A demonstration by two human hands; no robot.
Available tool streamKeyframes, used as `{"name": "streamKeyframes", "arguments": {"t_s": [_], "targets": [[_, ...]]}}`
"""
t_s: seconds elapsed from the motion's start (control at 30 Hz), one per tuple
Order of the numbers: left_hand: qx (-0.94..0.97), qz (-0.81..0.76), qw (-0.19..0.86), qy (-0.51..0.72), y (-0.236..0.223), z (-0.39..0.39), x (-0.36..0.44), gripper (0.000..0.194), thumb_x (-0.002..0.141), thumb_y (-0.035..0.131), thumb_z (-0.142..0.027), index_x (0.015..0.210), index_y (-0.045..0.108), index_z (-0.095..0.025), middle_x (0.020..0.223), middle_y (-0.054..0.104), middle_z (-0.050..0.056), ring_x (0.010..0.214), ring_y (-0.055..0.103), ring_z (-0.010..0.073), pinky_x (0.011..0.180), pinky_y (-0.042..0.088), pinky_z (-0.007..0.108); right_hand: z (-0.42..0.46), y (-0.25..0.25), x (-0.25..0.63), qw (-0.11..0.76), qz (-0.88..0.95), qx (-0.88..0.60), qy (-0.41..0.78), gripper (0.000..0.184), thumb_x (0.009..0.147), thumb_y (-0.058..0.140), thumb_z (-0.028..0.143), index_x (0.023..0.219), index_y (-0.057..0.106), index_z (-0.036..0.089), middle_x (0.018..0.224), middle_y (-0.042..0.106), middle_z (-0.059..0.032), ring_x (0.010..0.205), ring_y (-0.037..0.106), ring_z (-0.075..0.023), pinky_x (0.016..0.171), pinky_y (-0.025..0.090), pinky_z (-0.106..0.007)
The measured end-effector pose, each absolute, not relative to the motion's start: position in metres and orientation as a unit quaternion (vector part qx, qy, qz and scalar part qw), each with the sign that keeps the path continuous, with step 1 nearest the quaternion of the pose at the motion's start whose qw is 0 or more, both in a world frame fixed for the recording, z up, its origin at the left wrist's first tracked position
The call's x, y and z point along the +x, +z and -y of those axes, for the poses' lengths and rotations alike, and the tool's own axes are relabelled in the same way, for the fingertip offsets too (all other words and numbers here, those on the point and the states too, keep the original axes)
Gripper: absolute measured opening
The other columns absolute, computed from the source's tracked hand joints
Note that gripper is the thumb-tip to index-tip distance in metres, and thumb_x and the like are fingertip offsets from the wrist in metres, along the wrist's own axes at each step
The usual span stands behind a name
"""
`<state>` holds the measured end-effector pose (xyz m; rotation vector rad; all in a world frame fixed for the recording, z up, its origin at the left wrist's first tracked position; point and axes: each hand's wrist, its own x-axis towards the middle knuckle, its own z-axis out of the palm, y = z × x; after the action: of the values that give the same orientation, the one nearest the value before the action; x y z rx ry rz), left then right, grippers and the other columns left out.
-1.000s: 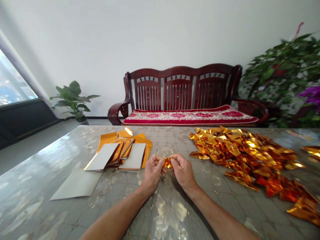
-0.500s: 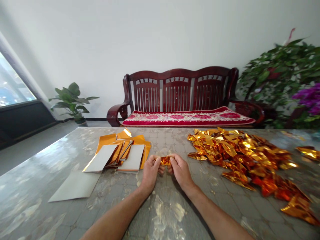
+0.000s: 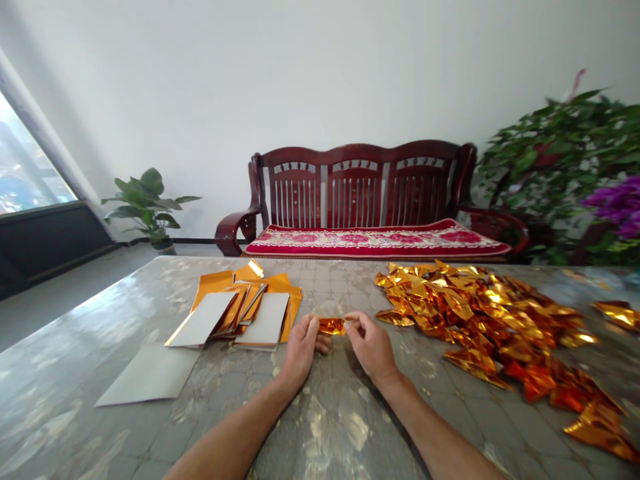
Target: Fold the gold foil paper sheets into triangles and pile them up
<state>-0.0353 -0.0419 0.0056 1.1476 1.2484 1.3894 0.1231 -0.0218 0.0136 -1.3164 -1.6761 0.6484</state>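
A small folded piece of shiny gold foil paper (image 3: 331, 326) is stretched level between my two hands, above the table. My left hand (image 3: 303, 343) pinches its left end between thumb and fingers. At the right end, my right hand (image 3: 371, 347) pinches it the same way. To the left lie loose stacks of foil paper sheets (image 3: 263, 319), some gold side up, others with the pale grey back up. On the right spreads a heap of folded gold foil pieces (image 3: 465, 300), pointed at their ends.
A single grey sheet (image 3: 150, 377) lies flat at the left on the patterned table (image 3: 320, 427). Beyond the table stands a dark red wooden bench (image 3: 353, 193) with a red floral cover. Potted plants (image 3: 145, 207) flank it. Clear plastic (image 3: 580, 283) lies at the far right.
My right hand has moved slightly right, away from my left hand. More of the gold foil paper shows between them. The view has tilted up a little.
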Motion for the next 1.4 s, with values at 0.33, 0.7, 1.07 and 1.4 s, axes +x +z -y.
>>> {"name": "streamKeyframes", "arguments": {"t_s": [0.33, 0.7, 1.07, 1.4], "targets": [[0.439, -0.507, 0.452, 0.589, 0.008, 0.046, -0.036, 0.063, 0.085, 0.046, -0.066, 0.12, 0.048, -0.013, 0.068, 0.062, -0.001, 0.051, 0.058, 0.0115, 0.044, 0.047, 0.021, 0.008, 0.011, 0.138, 0.486, 0.64, -0.563, 0.192, 0.033, 0.084, 0.047, 0.038, 0.103, 0.066, 0.019, 0.072, 0.07, -0.0026, 0.071, 0.064, -0.021, 0.071, 0.045, -0.031], [0.478, -0.518, 0.458, 0.542, -0.004, 0.04, -0.037, 0.047, 0.08, 0.06, -0.048, 0.112, 0.053, -0.014, 0.068, 0.061, -0.003, 0.049, 0.055, 0.009, 0.044, 0.044, 0.018, -0.008, 0.008, 0.165, 0.46, 0.63, -0.612, 0.131, 0.033, 0.085, 0.046, 0.035, 0.106, 0.068, 0.022, 0.078, 0.074, -0.0046, 0.074, 0.068, -0.0214, 0.072, 0.047, -0.03], [0.477, -0.522, 0.472, 0.526, -0.006, 0.038, -0.037, 0.036, 0.074, 0.063, -0.042, 0.098, 0.06, -0.014, 0.064, 0.062, -0.002, 0.048, 0.055, 0.0086, 0.044, 0.042, 0.018, -0.021, 0.021, 0.201, 0.436, 0.584, -0.682, 0.061, 0.037, 0.086, 0.045, 0.036, 0.111, 0.069, 0.023, 0.098, 0.076, -0.0081, 0.091, 0.07, -0.0265, 0.076, 0.048, -0.035], [0.522, -0.526, 0.374, 0.559, -0.006, 0.041, -0.039, 0.035, 0.073, 0.065, -0.032, 0.105, 0.064, -0.016, 0.088, 0.067, 0.004, 0.075, 0.064, 0.0152, 0.061, 0.051, 0.024, -0.023, 0.02, 0.199, 0.524, 0.589, -0.573, 0.223, 0.035, 0.078, 0.051, 0.039, 0.098, 0.07, 0.017, 0.078, 0.074, -0.0067, 0.065, 0.067, -0.0204, 0.059, 0.049, -0.029]]}}
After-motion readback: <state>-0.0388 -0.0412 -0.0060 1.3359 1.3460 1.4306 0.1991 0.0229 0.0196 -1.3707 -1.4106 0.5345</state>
